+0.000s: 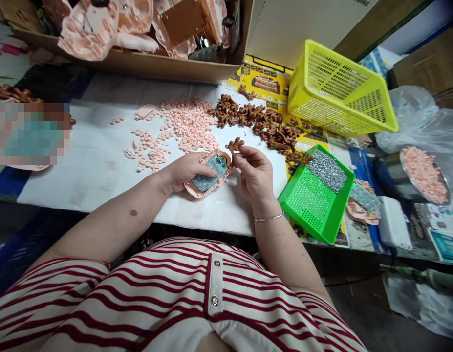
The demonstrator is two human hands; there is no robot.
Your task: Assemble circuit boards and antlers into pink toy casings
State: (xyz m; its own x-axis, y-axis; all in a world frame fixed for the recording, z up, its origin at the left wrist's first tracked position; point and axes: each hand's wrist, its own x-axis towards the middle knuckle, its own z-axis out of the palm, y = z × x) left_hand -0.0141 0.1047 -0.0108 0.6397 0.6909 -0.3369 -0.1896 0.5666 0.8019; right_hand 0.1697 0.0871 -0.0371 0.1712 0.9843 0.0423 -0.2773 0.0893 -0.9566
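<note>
**Inspector A:** Left hand (184, 171): fingers closed around a pink plastic shell with a green circuit board set in it (208, 177). The shell lies low over the white-covered desk (97, 166), just left of the square green plastic basket (316, 198).

**Inspector B:** Confirmed. Right hand (253, 173): fingers pinched on a small brown antler-shaped plastic piece (234, 145), held at the shell's upper edge. I cannot tell whether piece and shell touch.

**Inspector A:** Surroundings, taken from the green basket. Behind it and to its left, a heap of brown antler-shaped pieces (263, 122). Further left, a scatter of small pink plastic rings (185, 124) on the desk.

**Inspector B:** In the basket's far corner, a layer of small silver screws (327, 169). Behind the basket, a tilted yellow plastic basket (339, 90). To its right, a round metal dish of pink parts (424, 175).

**Inspector A:** At the desk's far edge, well behind the green basket, a cardboard box of pink shells (138, 29).
</note>
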